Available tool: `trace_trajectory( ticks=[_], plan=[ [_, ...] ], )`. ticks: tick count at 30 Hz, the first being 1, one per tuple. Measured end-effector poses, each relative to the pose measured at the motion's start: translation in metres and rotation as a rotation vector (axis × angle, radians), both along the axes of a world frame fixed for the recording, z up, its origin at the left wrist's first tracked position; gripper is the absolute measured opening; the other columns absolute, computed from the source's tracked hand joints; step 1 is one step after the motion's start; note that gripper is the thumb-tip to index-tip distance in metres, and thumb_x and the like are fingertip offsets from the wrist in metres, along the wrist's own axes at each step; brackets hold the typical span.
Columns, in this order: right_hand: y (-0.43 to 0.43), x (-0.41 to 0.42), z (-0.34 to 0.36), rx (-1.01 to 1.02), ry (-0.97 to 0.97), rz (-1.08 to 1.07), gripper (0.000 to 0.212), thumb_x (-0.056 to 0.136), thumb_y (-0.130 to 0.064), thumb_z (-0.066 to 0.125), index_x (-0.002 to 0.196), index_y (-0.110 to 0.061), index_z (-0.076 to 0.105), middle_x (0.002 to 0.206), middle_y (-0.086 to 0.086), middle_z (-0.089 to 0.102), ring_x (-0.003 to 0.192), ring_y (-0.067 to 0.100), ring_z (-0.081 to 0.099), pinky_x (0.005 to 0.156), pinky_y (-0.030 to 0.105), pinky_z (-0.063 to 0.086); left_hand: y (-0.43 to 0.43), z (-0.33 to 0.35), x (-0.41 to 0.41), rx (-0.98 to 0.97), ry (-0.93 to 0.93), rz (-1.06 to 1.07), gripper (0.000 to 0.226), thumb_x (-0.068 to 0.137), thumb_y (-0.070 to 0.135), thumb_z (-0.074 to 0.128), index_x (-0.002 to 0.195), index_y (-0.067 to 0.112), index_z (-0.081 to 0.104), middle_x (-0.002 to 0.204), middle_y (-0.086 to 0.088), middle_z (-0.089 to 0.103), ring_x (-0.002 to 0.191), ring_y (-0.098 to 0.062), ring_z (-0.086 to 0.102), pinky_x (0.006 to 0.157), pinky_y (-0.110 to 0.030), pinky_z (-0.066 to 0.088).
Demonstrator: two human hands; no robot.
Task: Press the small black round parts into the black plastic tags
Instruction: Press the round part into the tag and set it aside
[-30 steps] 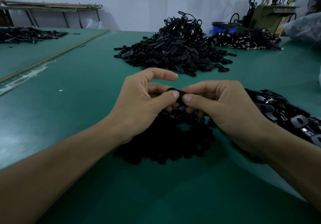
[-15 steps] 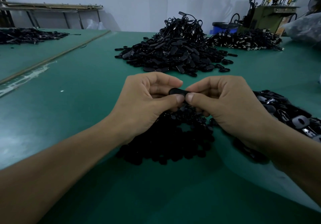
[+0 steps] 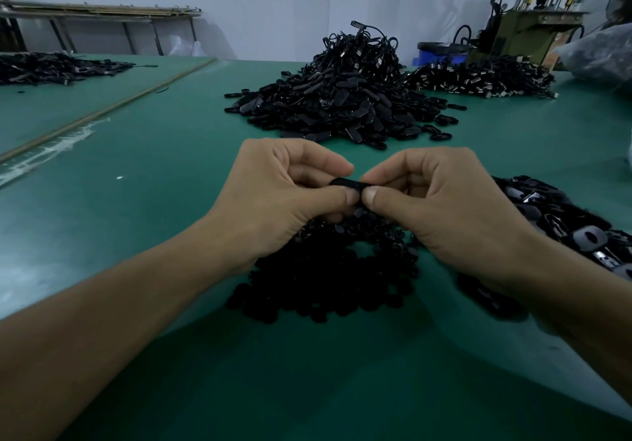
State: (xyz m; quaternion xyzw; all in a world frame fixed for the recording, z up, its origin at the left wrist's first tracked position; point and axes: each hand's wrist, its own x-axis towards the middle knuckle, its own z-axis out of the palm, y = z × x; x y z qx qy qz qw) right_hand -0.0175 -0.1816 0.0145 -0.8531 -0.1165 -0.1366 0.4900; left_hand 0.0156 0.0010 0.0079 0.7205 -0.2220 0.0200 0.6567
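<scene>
Both hands work on one black plastic tag [image 3: 347,183]. The left hand [image 3: 284,201] pinches its left end between thumb and forefinger, and the right hand [image 3: 444,208] pinches the right end the same way, the two thumb tips nearly touching over its near edge. The tag is held in the air between the hands, above the tabletop [image 3: 136,201]. The thumbs hide whether a round part already sits in it.

The tag looks like light, stiff moulded plastic with a smooth, probably slippery skin. It is best held by its ends and edges, with thumb pressure squarely over the seat. The small black round parts [image 3: 325,280] lie heaped directly beneath the hands. They are tiny and likely to roll or flick away, so each should be picked up by its rim. More loose tags [image 3: 561,221] lie just beyond the right wrist.
</scene>
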Motion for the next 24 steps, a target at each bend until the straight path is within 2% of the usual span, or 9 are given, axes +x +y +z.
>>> trace_trajectory(
  ticks=[5,9,15,20,24],
  plan=[
    [-0.0005,0.0003,0.0000,-0.029,0.003,0.021,0.004,0.085,-0.020,0.070,0.085,-0.024,0.071,0.079,-0.004,0.074,0.076,0.019,0.070,0.074,0.039,0.060,0.0001,0.0012,-0.0009,0.018,-0.014,0.013,0.021,0.071,-0.006,0.082,0.078,0.011,0.072,0.065,-0.008,0.074,0.055,-0.016,0.070,0.058,-0.022,0.059],
    [-0.0023,0.0010,-0.0010,-0.056,0.030,0.057,0.003,0.085,-0.026,0.067,0.086,-0.026,0.069,0.080,-0.006,0.073,0.072,0.013,0.067,0.069,0.028,0.055,0.0011,0.0000,0.0006,0.025,0.013,-0.014,0.020,0.072,-0.006,0.082,0.077,0.011,0.072,0.065,-0.008,0.074,0.056,-0.016,0.071,0.057,-0.022,0.059],
    [-0.0032,0.0013,-0.0015,-0.027,0.061,0.090,0.006,0.086,-0.015,0.072,0.087,-0.021,0.072,0.083,0.000,0.075,0.080,0.022,0.070,0.073,0.030,0.056,0.0016,-0.0061,0.0028,-0.007,0.070,-0.040,0.018,0.072,-0.004,0.080,0.077,0.011,0.074,0.071,-0.014,0.075,0.061,-0.018,0.072,0.059,-0.022,0.058],
    [-0.0044,0.0008,-0.0001,-0.062,0.047,0.064,0.003,0.082,-0.025,0.072,0.085,-0.024,0.072,0.081,-0.006,0.074,0.075,0.015,0.069,0.071,0.029,0.057,0.0004,-0.0064,0.0017,-0.028,0.070,-0.057,0.020,0.062,0.010,0.081,0.080,0.009,0.073,0.071,-0.012,0.075,0.061,-0.018,0.072,0.059,-0.020,0.057],
    [-0.0027,0.0016,-0.0021,-0.086,0.077,0.030,0.003,0.086,-0.029,0.065,0.086,-0.026,0.066,0.076,-0.012,0.070,0.066,0.007,0.062,0.066,0.032,0.054,-0.0002,-0.0050,0.0025,0.021,0.040,-0.036,0.018,0.071,0.000,0.082,0.084,0.010,0.073,0.071,-0.010,0.075,0.061,-0.017,0.072,0.060,-0.022,0.059]
  ],
)
